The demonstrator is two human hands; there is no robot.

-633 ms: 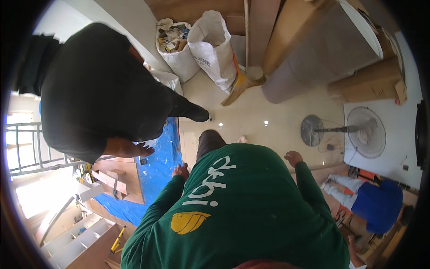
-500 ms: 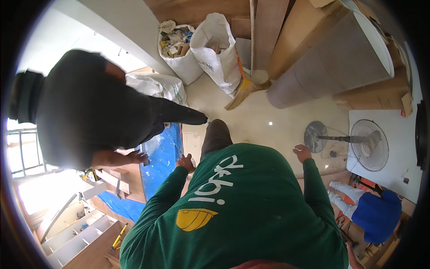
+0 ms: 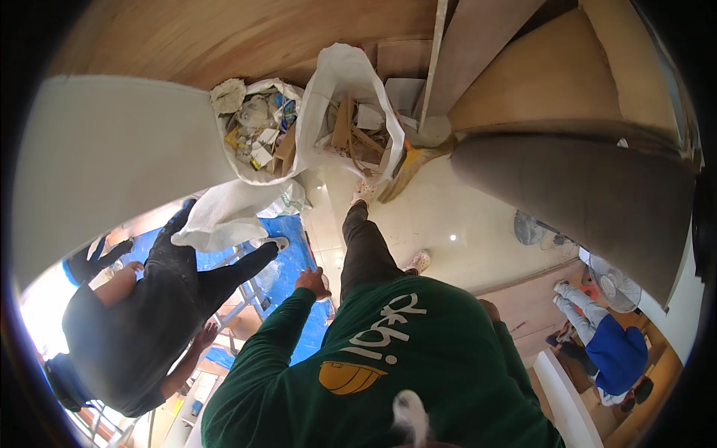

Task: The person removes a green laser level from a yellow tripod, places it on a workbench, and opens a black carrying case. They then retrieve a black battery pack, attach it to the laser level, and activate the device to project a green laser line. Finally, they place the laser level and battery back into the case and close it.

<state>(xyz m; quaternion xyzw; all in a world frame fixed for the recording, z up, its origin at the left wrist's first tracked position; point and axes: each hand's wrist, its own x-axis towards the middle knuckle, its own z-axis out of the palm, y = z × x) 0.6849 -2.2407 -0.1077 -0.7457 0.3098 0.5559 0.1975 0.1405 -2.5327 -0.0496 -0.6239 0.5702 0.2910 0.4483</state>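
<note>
My left hand hangs beside my left hip, above the blue floor sheet. Its fingers are curled, and what they hold, if anything, I cannot make out. Of my right hand only a small part shows past the green shirt; its fingers are hidden. Just ahead of my forward foot stands an open white sack with wood offcuts and scraps inside. A second white sack, filled with mixed rubbish, leans against it on the left. Neither hand touches the sacks.
A straw broom rests beside the sacks. A large grey-brown roll stands at right, with fans beyond. One person in black is at left by a stepladder; another in blue is at lower right.
I have stepped forward, so the sacks are nearer. My right hand has slipped mostly behind my body. The person in black now appears lower at left, past a white sack.
</note>
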